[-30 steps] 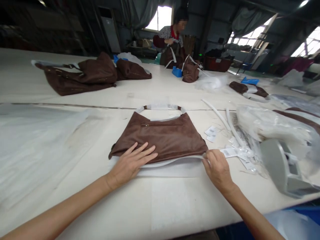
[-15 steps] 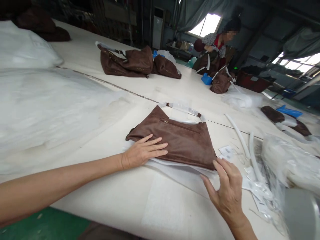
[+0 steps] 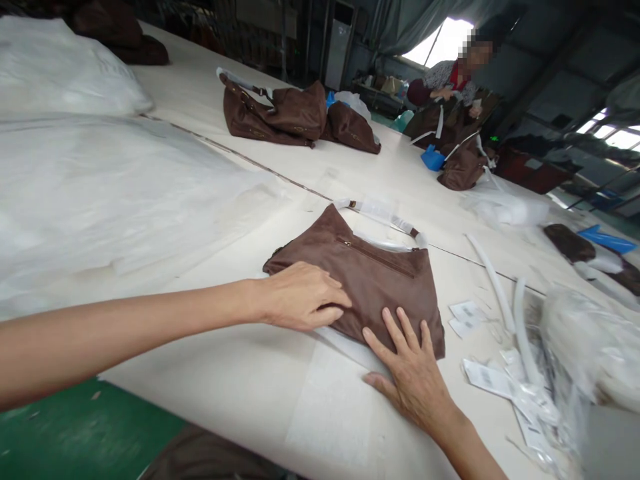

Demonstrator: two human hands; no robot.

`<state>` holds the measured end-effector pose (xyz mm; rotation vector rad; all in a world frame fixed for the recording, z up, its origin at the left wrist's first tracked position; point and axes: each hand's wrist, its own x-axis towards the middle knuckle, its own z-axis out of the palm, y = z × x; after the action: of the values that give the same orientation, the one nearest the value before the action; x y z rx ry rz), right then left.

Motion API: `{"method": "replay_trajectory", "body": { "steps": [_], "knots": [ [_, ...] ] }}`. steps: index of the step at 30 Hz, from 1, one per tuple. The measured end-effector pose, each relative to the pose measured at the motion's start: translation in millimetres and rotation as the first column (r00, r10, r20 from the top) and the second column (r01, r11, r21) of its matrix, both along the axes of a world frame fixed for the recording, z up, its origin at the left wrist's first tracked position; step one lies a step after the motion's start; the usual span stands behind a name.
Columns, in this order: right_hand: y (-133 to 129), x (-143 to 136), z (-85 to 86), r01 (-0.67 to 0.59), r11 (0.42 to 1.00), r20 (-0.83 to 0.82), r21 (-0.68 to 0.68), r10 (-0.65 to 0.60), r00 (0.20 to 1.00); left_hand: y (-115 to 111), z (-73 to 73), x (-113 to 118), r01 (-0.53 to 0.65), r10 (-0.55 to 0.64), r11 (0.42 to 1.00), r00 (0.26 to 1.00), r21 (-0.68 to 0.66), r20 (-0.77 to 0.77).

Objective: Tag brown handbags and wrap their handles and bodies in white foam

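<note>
A brown leather handbag [image 3: 385, 280] lies flat, its zipped side up and its wrapped handle [image 3: 380, 215] pointing away from me. White sheeting [image 3: 350, 343] shows under its near edge. My left hand [image 3: 305, 297] rests on the bag's lower left part, fingers bent and a gap between thumb and forefinger; nothing shows in it. On the lower right part, my right hand [image 3: 410, 367] presses with its fingers spread, the thumb off the near edge.
Plastic sheets [image 3: 110, 207] cover the table's left side. Paper tags [image 3: 485, 377], white foam strips [image 3: 493, 283] and clear plastic bags [image 3: 590, 333] lie at the right. More brown handbags [image 3: 275, 117] stand farther back. Across the table, a co-worker [image 3: 457, 87] handles a bag.
My right hand has moved left from the bag's right corner onto its front. My left hand's fingers have gone from stretched to bent. The view has shifted slightly.
</note>
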<state>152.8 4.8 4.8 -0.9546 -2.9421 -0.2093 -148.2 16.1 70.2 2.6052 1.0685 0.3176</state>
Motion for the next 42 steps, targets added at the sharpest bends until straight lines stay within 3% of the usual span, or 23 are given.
{"method": "replay_trajectory", "body": {
  "steps": [2, 6, 8, 10, 12, 14, 17, 21, 25, 29, 32, 38, 42],
  "knots": [
    [0, 1, -0.8, -0.009, 1.0, -0.005, 0.006, 0.009, 1.0, 8, -9.3, 10, 0.017, -0.021, 0.995, 0.999, 0.098, 0.045],
    [3, 6, -0.5, -0.048, 0.999, -0.056, -0.024, 0.047, 0.997, 17, -49.9, 17, 0.08, -0.075, 0.98, 0.997, 0.181, -0.034],
    [9, 8, 8.9, -0.067, 0.987, -0.109, -0.149, 0.051, 0.993, 18, -62.2, 14, 0.067, -0.059, 0.976, 0.997, 0.206, -0.043],
    [25, 6, 25.2, -0.01, 0.932, -0.227, -0.363, -0.078, 0.971, 17, -65.4, 11, 0.063, -0.057, 0.969, 0.998, 0.239, -0.031],
    [53, -2, 43.0, 0.093, 0.822, -0.383, -0.561, -0.358, 0.852, 16, -63.3, 9, 0.067, -0.06, 0.963, 0.998, 0.259, -0.034],
    [94, -16, 55.2, 0.152, 0.717, -0.495, -0.68, -0.602, 0.627, 15, -59.9, 8, 0.075, -0.061, 0.961, 0.996, 0.266, -0.058],
    [169, -45, 55.4, 0.178, 0.597, -0.5, -0.782, -0.772, 0.393, 15, -56.5, 8, 0.069, -0.051, 0.956, 0.996, 0.285, -0.069],
    [255, -84, 33.0, 0.261, 0.484, -0.41, -0.835, -0.864, 0.293, 16, -55.9, 9, 0.062, -0.041, 0.948, 0.996, 0.312, -0.074],
    [302, -108, 10.6, 0.315, 0.395, -0.33, -0.863, -0.913, 0.24, 22, -64.3, 8, 0.093, -0.052, 0.919, 0.992, 0.383, -0.116],
    [324, -116, 0.1, 0.294, 0.35, -0.292, -0.89, -0.93, 0.224, 30, -77.9, 6, 0.15, -0.074, 0.827, 0.985, 0.542, -0.159],
    [332, -115, 2.0, 0.218, 0.328, -0.278, -0.919, -0.932, 0.231, 32, -83.2, 5, 0.154, -0.065, 0.781, 0.984, 0.605, -0.167],
    [332, -114, 22.1, -0.033, 0.349, -0.348, -0.937, -0.915, 0.207, 32, -83.8, 5, 0.181, -0.044, 0.735, 0.975, 0.654, -0.22],
    [326, -120, 33.2, -0.18, 0.37, -0.403, -0.911, -0.892, 0.203, 32, -84.4, 4, 0.18, -0.03, 0.734, 0.972, 0.655, -0.233]
  ]
}}
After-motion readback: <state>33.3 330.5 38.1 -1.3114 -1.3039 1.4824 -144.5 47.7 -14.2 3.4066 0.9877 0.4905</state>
